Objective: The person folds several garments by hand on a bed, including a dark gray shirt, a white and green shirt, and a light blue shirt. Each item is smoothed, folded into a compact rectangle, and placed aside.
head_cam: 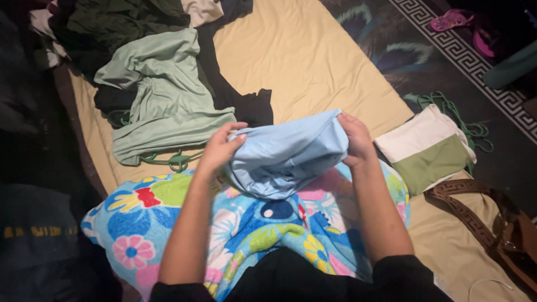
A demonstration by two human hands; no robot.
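Observation:
A light blue garment (285, 156) is bunched up between both hands above my lap. My left hand (221, 146) grips its left edge with fingers curled over the cloth. My right hand (355, 140) pinches its upper right corner. Beneath the garment lies a bright blue cartoon-print blanket (168, 218) with flowers, spread over my legs. All of this rests on a tan sheet (302, 56).
A pale green garment (168, 95) on a green hanger (178, 161) lies at the left, over black clothes (246, 103). A folded white and olive stack (428, 148) sits at the right on green hangers. A brown bag (498, 229) lies lower right. Dark clothes pile at upper left.

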